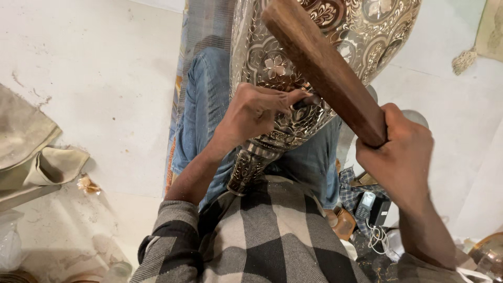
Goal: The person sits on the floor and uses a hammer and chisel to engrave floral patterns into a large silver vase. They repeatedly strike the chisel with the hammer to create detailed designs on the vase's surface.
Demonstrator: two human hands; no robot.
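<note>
we brace the engraved metal vessel (314,47) across our lap at frame centre, left hand (257,112) pinching a small chisel (304,102) against it, right hand (401,152) clenched around the wooden mallet (325,71) above for striking.

Bare white floor (115,78) lies open from 9 to 11 o'clock. The engraved metal vase (293,57) and wooden mallet (325,68) block 12 to 1. Folded cloth (31,152) crowds 8 o'clock; a phone (365,204) and tangled cord (376,236) clutter 4 o'clock.
</note>
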